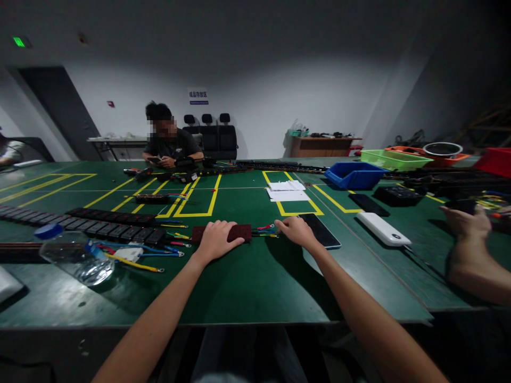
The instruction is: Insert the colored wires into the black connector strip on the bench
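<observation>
A dark red, bar-shaped block (242, 232) lies on the green table, with colored wires (264, 229) coming out of its right end and ring lugs at their tips. Draped over the block's middle is my left hand (217, 239), fingers over the far side and thumb along the near side, gripping it. My right hand (297, 231) is at the wire tips, fingers curled with the fingertips close together beside the red wire's lug. Whether a wire is pinched between them is too small to tell. Partly under that hand lies a dark flat tablet or phone (325, 234).
Left are black segmented strips (120, 231) with loose lugged wires and a tilted clear bottle (80, 258). White papers (287, 190), a blue bin (353, 174) and a white power bank (383, 229) lie ahead and right. A co-worker's arm (471, 250) rests at right; another person (171, 141) sits across.
</observation>
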{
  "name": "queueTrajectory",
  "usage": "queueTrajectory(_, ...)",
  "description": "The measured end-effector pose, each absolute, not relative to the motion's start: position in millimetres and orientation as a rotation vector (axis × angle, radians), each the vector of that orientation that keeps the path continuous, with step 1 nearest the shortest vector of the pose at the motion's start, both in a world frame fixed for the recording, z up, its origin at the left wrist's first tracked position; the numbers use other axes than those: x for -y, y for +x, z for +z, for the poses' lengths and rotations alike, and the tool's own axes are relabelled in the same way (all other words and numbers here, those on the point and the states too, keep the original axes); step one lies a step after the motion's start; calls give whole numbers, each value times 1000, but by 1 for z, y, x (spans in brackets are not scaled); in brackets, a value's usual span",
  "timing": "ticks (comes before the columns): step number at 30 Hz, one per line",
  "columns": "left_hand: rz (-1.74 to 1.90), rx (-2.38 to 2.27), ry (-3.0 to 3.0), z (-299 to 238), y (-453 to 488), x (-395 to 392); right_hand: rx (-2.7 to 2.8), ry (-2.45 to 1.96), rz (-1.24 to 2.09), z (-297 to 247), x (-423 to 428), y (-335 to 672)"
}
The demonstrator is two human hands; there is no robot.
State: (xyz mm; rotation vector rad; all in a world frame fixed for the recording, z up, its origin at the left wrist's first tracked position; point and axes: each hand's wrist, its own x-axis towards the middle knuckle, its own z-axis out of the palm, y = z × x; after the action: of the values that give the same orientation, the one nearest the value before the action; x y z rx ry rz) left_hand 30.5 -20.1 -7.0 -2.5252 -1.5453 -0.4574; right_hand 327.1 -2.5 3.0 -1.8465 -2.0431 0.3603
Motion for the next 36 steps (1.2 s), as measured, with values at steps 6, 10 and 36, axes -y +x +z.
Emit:
queueTrajectory(6,-443,1543,-2525,-7,31,20,1996,-1799,415,1,-1,329)
queueTrajectory(10,-442,1542,-2522,-6,32,21,2009,-1815,374,-1,0,328)
queueTrajectory(36,-447,1552,-2526,-7,31,21,2071,-1876,182,-4,1,324)
